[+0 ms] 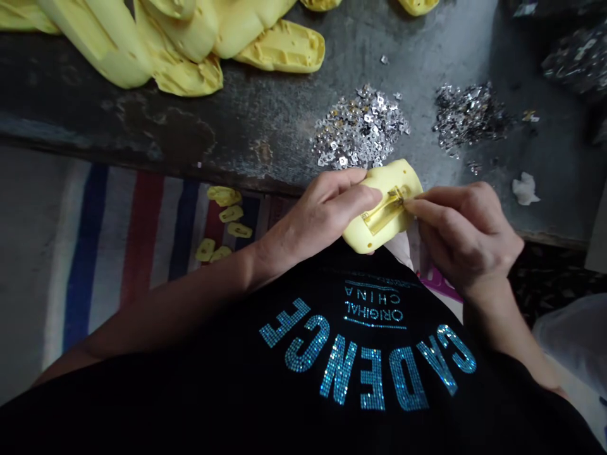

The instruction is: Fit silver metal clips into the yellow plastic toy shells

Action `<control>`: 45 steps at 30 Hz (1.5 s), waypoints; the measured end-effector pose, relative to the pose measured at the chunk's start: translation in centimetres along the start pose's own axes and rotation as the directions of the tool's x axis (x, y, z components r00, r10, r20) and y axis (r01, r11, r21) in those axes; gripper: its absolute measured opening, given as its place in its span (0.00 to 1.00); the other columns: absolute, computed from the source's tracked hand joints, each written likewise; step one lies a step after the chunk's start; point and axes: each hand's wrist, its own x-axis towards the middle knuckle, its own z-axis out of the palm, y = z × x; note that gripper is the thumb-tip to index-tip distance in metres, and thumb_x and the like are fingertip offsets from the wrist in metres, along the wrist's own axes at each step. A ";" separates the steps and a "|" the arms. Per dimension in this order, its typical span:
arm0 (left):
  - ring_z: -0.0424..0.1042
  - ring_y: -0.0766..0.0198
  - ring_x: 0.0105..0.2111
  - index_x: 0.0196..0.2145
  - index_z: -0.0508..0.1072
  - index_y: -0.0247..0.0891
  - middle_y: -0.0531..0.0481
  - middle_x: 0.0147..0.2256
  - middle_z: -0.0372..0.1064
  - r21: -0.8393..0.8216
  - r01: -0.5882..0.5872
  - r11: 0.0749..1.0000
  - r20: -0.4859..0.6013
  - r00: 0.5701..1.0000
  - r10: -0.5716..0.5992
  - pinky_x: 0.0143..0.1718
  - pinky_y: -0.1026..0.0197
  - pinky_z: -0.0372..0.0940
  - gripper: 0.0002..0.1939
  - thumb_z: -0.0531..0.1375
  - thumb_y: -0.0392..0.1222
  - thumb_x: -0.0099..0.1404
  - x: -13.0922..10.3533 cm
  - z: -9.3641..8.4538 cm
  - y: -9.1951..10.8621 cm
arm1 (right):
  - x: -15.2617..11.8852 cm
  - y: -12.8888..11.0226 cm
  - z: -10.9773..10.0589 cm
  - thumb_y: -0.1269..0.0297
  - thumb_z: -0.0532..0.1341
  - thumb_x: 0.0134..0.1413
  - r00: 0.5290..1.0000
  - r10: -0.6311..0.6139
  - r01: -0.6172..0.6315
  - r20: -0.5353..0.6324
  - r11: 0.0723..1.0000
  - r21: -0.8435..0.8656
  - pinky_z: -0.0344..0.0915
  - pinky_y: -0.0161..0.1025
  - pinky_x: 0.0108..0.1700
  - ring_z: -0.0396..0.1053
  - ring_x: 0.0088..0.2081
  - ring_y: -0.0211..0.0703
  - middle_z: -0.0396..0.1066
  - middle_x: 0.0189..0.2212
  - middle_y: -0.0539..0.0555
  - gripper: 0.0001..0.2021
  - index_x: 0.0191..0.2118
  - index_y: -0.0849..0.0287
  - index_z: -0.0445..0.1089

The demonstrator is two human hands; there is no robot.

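Observation:
My left hand (332, 205) grips a yellow plastic housing (384, 237) by its left side, thumb on top. A long recess like a battery compartment faces up in it. At the recess's upper right end, my right hand (467, 230) pinches a tiny part between thumb and index finger. Most of that part is hidden by the fingertips; it looks like a small metal contact. Just beyond the housing, a pile of small silvery metal contacts (363, 129) lies on the dark table. Farther right is a second pile of small metal pieces (469, 117).
Several yellow plastic shells (284, 47) are heaped at the table's upper left. Dark bags (576, 63) of metal parts stand at the upper right. A crumpled white scrap (525, 188) lies near the table edge (142, 170). Below, yellow pieces (231, 213) rest on a striped sheet (142, 234).

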 end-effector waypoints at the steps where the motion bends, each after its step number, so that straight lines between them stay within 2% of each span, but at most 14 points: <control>1: 0.74 0.66 0.27 0.36 0.77 0.39 0.54 0.29 0.70 0.005 -0.010 1.000 0.012 1.000 0.010 0.23 0.67 0.64 0.11 0.66 0.47 0.75 0.0 0.0 0.1 | -0.4 0.1 0.3 0.74 0.68 0.73 1.000 -0.012 0.011 -0.021 1.000 -0.020 0.76 0.51 0.44 0.82 0.42 0.52 0.87 0.50 0.53 0.19 0.61 0.43 0.82; 5: 0.72 0.67 0.27 0.40 0.78 0.38 0.54 0.29 0.72 0.071 -0.070 0.995 0.050 0.997 0.066 0.24 0.66 0.62 0.08 0.64 0.44 0.76 -0.5 0.0 0.7 | -1.7 0.4 1.2 0.70 0.68 0.74 0.997 -0.021 0.015 -0.070 0.997 -0.078 0.77 0.53 0.44 0.83 0.42 0.54 0.88 0.51 0.51 0.24 0.67 0.38 0.79; 10: 0.67 0.67 0.29 0.41 0.78 0.36 0.54 0.31 0.70 0.250 -0.137 0.958 0.053 0.990 0.128 0.26 0.64 0.61 0.07 0.64 0.42 0.75 -1.1 0.3 1.5 | -1.8 -0.1 1.5 0.69 0.69 0.73 0.996 -0.006 0.001 -0.088 0.998 -0.065 0.78 0.53 0.44 0.84 0.43 0.54 0.88 0.51 0.51 0.21 0.64 0.37 0.82; 13: 0.66 0.67 0.29 0.40 0.77 0.36 0.54 0.31 0.69 0.331 -0.171 0.928 0.064 0.985 0.158 0.27 0.63 0.59 0.07 0.63 0.42 0.75 -1.1 0.3 1.6 | -1.4 -0.6 1.3 0.72 0.69 0.72 0.994 0.039 -0.037 -0.102 0.999 0.029 0.79 0.52 0.42 0.84 0.43 0.52 0.88 0.49 0.51 0.19 0.59 0.40 0.84; 16: 0.64 0.67 0.29 0.40 0.77 0.37 0.54 0.31 0.68 0.370 -0.190 0.909 0.073 0.982 0.176 0.27 0.62 0.59 0.08 0.61 0.42 0.76 -1.0 0.1 1.6 | -0.7 -0.3 0.8 0.72 0.69 0.71 0.973 0.173 -0.140 -0.153 0.969 0.206 0.81 0.50 0.43 0.83 0.42 0.50 0.87 0.46 0.51 0.18 0.56 0.40 0.86; 19: 0.65 0.66 0.30 0.41 0.77 0.38 0.54 0.31 0.69 0.431 -0.240 0.870 0.093 0.971 0.221 0.28 0.60 0.59 0.07 0.61 0.42 0.76 -0.9 0.1 1.4 | -0.2 1.2 0.5 0.65 0.73 0.69 0.956 0.289 -0.252 -0.054 0.899 0.357 0.82 0.49 0.44 0.83 0.48 0.50 0.84 0.49 0.50 0.17 0.59 0.39 0.84; 23: 0.62 0.66 0.27 0.36 0.73 0.39 0.55 0.27 0.66 0.593 -0.345 0.728 0.115 0.931 0.348 0.28 0.57 0.56 0.06 0.62 0.41 0.73 -0.9 0.7 1.4 | 0.6 2.9 0.8 0.55 0.75 0.67 0.931 0.322 -0.364 0.170 0.803 0.472 0.84 0.48 0.45 0.83 0.55 0.54 0.81 0.62 0.52 0.27 0.68 0.36 0.76; 25: 0.60 0.66 0.26 0.33 0.69 0.40 0.55 0.26 0.63 0.631 -0.361 0.687 0.121 0.920 0.372 0.28 0.57 0.55 0.09 0.62 0.41 0.72 -0.9 1.1 1.5 | 1.0 3.3 0.9 0.53 0.75 0.67 0.920 0.315 -0.389 0.233 0.799 0.459 0.84 0.47 0.46 0.83 0.55 0.54 0.80 0.65 0.53 0.28 0.70 0.36 0.74; 28: 0.59 0.66 0.26 0.33 0.67 0.42 0.55 0.26 0.62 0.625 -0.327 0.709 0.128 0.939 0.321 0.27 0.56 0.54 0.12 0.64 0.45 0.74 -1.0 1.4 1.8 | 1.5 3.3 1.1 0.52 0.75 0.67 0.917 0.301 -0.389 0.263 0.820 0.419 0.84 0.47 0.47 0.82 0.53 0.53 0.80 0.61 0.55 0.27 0.68 0.42 0.74; 32: 0.69 0.64 0.30 0.40 0.70 0.43 0.55 0.31 0.70 0.518 -0.305 0.799 0.218 0.950 0.222 0.29 0.59 0.65 0.16 0.73 0.50 0.71 -1.2 1.0 1.9 | 0.6 3.3 2.1 0.49 0.73 0.68 0.928 0.319 -0.373 0.193 0.782 0.499 0.85 0.50 0.49 0.82 0.53 0.54 0.78 0.60 0.56 0.26 0.67 0.43 0.73; 34: 0.80 0.60 0.37 0.44 0.70 0.44 0.53 0.38 0.78 0.369 -0.300 0.880 0.306 0.933 0.190 0.40 0.57 0.78 0.22 0.79 0.48 0.66 -1.3 0.5 1.6 | -0.4 3.1 3.1 0.46 0.69 0.71 0.926 0.361 -0.358 0.113 0.743 0.566 0.85 0.52 0.52 0.83 0.53 0.55 0.78 0.62 0.57 0.25 0.68 0.40 0.70; 37: 0.86 0.54 0.49 0.52 0.71 0.44 0.49 0.47 0.82 0.228 -0.277 0.934 0.381 0.908 0.176 0.55 0.50 0.84 0.28 0.82 0.44 0.63 -1.2 0.1 1.0 | -2.0 2.6 4.8 0.40 0.66 0.73 0.904 0.425 -0.322 -0.029 0.727 0.606 0.85 0.58 0.57 0.84 0.55 0.60 0.77 0.64 0.60 0.27 0.70 0.38 0.66; 41: 0.85 0.51 0.51 0.64 0.77 0.47 0.45 0.54 0.81 0.236 -0.309 0.921 0.377 0.903 0.206 0.53 0.46 0.87 0.39 0.85 0.46 0.58 -1.0 0.3 0.6 | -3.4 2.1 6.1 0.35 0.60 0.73 0.865 0.472 -0.336 -0.171 0.798 0.501 0.85 0.64 0.55 0.83 0.55 0.64 0.75 0.62 0.65 0.31 0.73 0.39 0.59; 45: 0.84 0.53 0.51 0.67 0.82 0.45 0.44 0.54 0.78 0.272 -0.481 0.834 0.437 0.833 0.338 0.53 0.52 0.88 0.41 0.85 0.47 0.58 -0.7 0.5 0.5 | -3.9 2.3 6.3 0.34 0.53 0.76 0.880 0.397 -0.271 -0.262 0.871 0.411 0.85 0.62 0.51 0.82 0.51 0.62 0.74 0.60 0.64 0.32 0.77 0.39 0.56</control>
